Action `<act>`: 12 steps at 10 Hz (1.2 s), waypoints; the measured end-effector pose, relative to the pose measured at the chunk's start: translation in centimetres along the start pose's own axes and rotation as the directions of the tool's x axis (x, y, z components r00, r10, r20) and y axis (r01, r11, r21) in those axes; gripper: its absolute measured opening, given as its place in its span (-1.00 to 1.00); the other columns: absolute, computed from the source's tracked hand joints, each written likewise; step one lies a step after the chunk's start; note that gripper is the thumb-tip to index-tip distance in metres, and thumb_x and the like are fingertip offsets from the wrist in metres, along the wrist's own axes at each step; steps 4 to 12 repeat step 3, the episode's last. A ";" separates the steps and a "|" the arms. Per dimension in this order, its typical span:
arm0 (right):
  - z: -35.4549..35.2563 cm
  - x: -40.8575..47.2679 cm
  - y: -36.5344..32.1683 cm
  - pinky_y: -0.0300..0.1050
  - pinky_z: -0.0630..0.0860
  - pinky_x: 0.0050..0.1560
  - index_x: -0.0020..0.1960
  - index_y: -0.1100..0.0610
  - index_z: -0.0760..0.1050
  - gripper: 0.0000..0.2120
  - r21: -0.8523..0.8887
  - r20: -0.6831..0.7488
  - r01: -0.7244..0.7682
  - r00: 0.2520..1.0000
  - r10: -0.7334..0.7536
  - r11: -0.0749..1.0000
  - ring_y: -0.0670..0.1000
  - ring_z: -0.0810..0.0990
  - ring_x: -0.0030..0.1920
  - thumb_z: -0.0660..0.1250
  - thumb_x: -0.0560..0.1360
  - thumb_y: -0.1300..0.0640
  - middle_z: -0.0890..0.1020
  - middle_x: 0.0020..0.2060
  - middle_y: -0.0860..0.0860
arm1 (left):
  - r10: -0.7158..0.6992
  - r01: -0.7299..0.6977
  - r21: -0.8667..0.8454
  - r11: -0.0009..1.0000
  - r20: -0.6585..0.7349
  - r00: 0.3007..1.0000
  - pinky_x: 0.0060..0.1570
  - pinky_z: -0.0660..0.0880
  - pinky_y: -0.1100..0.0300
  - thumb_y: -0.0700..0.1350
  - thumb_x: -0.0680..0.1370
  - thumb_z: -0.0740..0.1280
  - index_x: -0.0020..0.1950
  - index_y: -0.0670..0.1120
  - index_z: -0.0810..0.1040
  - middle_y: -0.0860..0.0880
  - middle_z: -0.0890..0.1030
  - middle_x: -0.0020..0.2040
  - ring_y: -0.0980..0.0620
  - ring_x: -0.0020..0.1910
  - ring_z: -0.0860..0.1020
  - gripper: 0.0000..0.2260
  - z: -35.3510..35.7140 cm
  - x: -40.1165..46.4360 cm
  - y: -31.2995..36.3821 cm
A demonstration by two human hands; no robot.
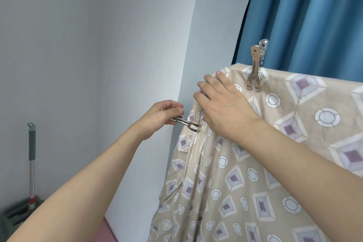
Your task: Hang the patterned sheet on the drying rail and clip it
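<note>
Two metal clips seen: one clip (pixel 254 68) stood on the rail's top edge, pinning the patterned sheet (pixel 255 163). Left hand (pixel 159 119) pinched the second clip (pixel 186 123) at the sheet's left edge; right hand (pixel 222 104) lay spread on the fabric.

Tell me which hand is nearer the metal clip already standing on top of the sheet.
Right. The right hand rests on the sheet just below-left of the upright clip; the left hand is farther left, pinching a second clip.

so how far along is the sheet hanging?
Done: patterned sheet draped over the top, one metal clip on the top edge. In hand: left hand brings a second clip to the side edge; right hand steadies the fabric. Left: closing that clip.
</note>
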State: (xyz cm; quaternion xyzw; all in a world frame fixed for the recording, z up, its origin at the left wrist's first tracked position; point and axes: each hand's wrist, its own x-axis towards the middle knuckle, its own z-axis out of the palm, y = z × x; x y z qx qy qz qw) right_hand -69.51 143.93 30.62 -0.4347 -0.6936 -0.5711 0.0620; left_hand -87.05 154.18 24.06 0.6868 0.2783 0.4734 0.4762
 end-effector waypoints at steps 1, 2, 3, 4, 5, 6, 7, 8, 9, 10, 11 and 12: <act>-0.2 -0.3 0.0 0.21 0.20 0.44 0.07 0.23 0.56 -0.68 0.054 0.003 -0.013 1.000 0.013 0.998 0.26 0.44 0.31 0.36 0.33 0.19 0.56 0.15 0.21 | 0.011 -0.011 0.011 1.000 -0.018 1.000 0.12 0.54 0.11 -0.15 0.54 0.39 0.16 -0.17 0.57 -0.07 0.61 0.02 0.05 -0.07 0.61 -0.78 0.0 0.1 0.0; -0.4 -0.7 0.2 0.21 0.23 0.43 0.10 0.23 0.55 -0.65 0.096 -0.014 -0.011 1.000 0.012 0.995 0.26 0.44 0.32 0.37 0.33 0.19 0.56 0.18 0.21 | 0.049 -0.045 0.067 0.997 -0.055 0.997 0.07 0.48 0.18 -0.13 0.55 0.38 0.15 -0.12 0.56 -0.01 0.61 0.05 0.07 -0.07 0.61 -0.81 0.2 0.2 0.2; -2.2 -1.6 0.8 0.13 0.20 0.45 0.20 0.18 0.53 -0.62 0.327 -0.076 -0.074 0.992 0.105 0.942 0.19 0.41 0.36 0.33 0.40 0.15 0.53 0.24 0.13 | 0.279 -0.212 0.263 0.941 -0.252 0.927 0.00 0.41 0.32 -0.11 0.57 0.36 0.16 -0.04 0.53 0.05 0.58 0.12 0.14 0.02 0.55 -0.82 -0.1 -0.1 1.8; -2.2 -1.6 0.8 0.13 0.20 0.45 0.20 0.18 0.53 -0.62 0.327 -0.076 -0.074 0.992 0.105 0.942 0.19 0.41 0.36 0.33 0.40 0.15 0.53 0.24 0.13 | 0.279 -0.212 0.263 0.941 -0.252 0.927 0.00 0.41 0.32 -0.11 0.57 0.36 0.16 -0.04 0.53 0.05 0.58 0.12 0.14 0.02 0.55 -0.82 -0.1 -0.1 1.8; -2.2 -1.6 0.8 0.13 0.20 0.45 0.20 0.18 0.53 -0.62 0.327 -0.076 -0.074 0.992 0.105 0.942 0.19 0.41 0.36 0.33 0.40 0.15 0.53 0.24 0.13 | 0.279 -0.212 0.263 0.941 -0.252 0.927 0.00 0.41 0.32 -0.11 0.57 0.36 0.16 -0.04 0.53 0.05 0.58 0.12 0.14 0.02 0.55 -0.82 -0.1 -0.1 1.8; -2.2 -1.6 0.8 0.13 0.20 0.45 0.20 0.18 0.53 -0.62 0.327 -0.076 -0.074 0.992 0.105 0.942 0.19 0.41 0.36 0.33 0.40 0.15 0.53 0.24 0.13 | 0.279 -0.212 0.263 0.941 -0.252 0.927 0.00 0.41 0.32 -0.11 0.57 0.36 0.16 -0.04 0.53 0.05 0.58 0.12 0.14 0.02 0.55 -0.82 -0.1 -0.1 1.8; -2.2 -1.6 0.8 0.13 0.20 0.45 0.20 0.18 0.53 -0.62 0.327 -0.076 -0.074 0.992 0.105 0.942 0.19 0.41 0.36 0.33 0.40 0.15 0.53 0.24 0.13 | 0.279 -0.212 0.263 0.941 -0.252 0.927 0.00 0.41 0.32 -0.11 0.57 0.36 0.16 -0.04 0.53 0.05 0.58 0.12 0.14 0.02 0.55 -0.82 -0.1 -0.1 1.8; -2.2 -1.6 0.8 0.13 0.20 0.45 0.20 0.18 0.53 -0.62 0.327 -0.076 -0.074 0.992 0.105 0.942 0.19 0.41 0.36 0.33 0.40 0.15 0.53 0.24 0.13 | 0.279 -0.212 0.263 0.941 -0.252 0.927 0.00 0.41 0.32 -0.11 0.57 0.36 0.16 -0.04 0.53 0.05 0.58 0.12 0.14 0.02 0.55 -0.82 -0.1 -0.1 1.8; -2.2 -1.6 0.8 0.13 0.20 0.45 0.20 0.18 0.53 -0.62 0.327 -0.076 -0.074 0.992 0.105 0.942 0.19 0.41 0.36 0.33 0.40 0.15 0.53 0.24 0.13 | 0.279 -0.212 0.263 0.941 -0.252 0.927 0.00 0.41 0.32 -0.11 0.57 0.36 0.16 -0.04 0.53 0.05 0.58 0.12 0.14 0.02 0.55 -0.82 -0.1 -0.1 1.8; -2.2 -1.6 0.8 0.13 0.20 0.45 0.20 0.18 0.53 -0.62 0.327 -0.076 -0.074 0.992 0.105 0.942 0.19 0.41 0.36 0.33 0.40 0.15 0.53 0.24 0.13 | 0.279 -0.212 0.263 0.941 -0.252 0.927 0.00 0.41 0.32 -0.11 0.57 0.36 0.16 -0.04 0.53 0.05 0.58 0.12 0.14 0.02 0.55 -0.82 -0.1 -0.1 1.8; -2.2 -1.6 0.8 0.13 0.20 0.45 0.20 0.18 0.53 -0.62 0.327 -0.076 -0.074 0.992 0.105 0.942 0.19 0.41 0.36 0.33 0.40 0.15 0.53 0.24 0.13 | 0.279 -0.212 0.263 0.941 -0.252 0.927 0.00 0.41 0.32 -0.11 0.57 0.36 0.16 -0.04 0.53 0.05 0.58 0.12 0.14 0.02 0.55 -0.82 -0.1 -0.1 1.8; -2.2 -1.6 0.8 0.13 0.20 0.45 0.20 0.18 0.53 -0.62 0.327 -0.076 -0.074 0.992 0.105 0.942 0.19 0.41 0.36 0.33 0.40 0.15 0.53 0.24 0.13 | 0.279 -0.212 0.263 0.941 -0.252 0.927 0.00 0.41 0.32 -0.11 0.57 0.36 0.16 -0.04 0.53 0.05 0.58 0.12 0.14 0.02 0.55 -0.82 -0.1 -0.1 1.8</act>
